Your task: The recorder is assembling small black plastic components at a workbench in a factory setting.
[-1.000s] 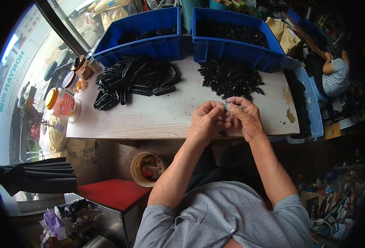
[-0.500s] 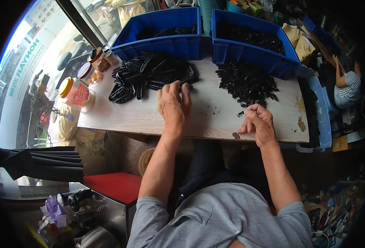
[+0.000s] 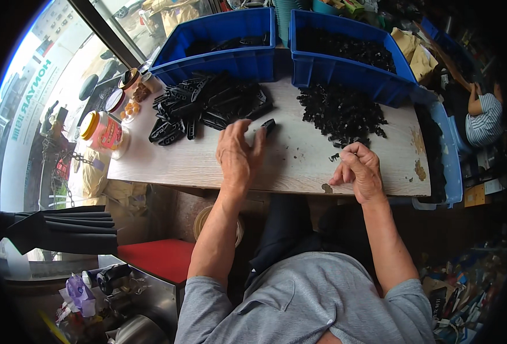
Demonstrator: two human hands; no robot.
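Observation:
My left hand (image 3: 237,153) is over the table, thumb and fingers closed round a long black plastic piece (image 3: 269,125) whose far end sticks out past the thumb. Just beyond it lies a heap of similar long black pieces (image 3: 207,103). At the right, my right hand (image 3: 359,172) is closed in a pinch with a small toothed black plastic part (image 3: 335,157) at its fingertips. A pile of small black parts (image 3: 339,114) spreads beyond that hand, its near edge close to the knuckles.
Two blue bins, a left one (image 3: 219,66) and a right one (image 3: 351,80), stand at the back of the pale table (image 3: 179,166) with black parts inside. Lidded jars (image 3: 101,135) line the left edge. A light-blue tub (image 3: 453,166) stands by the right edge; a person (image 3: 484,120) sits beyond it.
My left hand has drawn back slightly from the heap with a long black piece, whose end now shows apart from the other pieces. My right hand stays nearly where it was.

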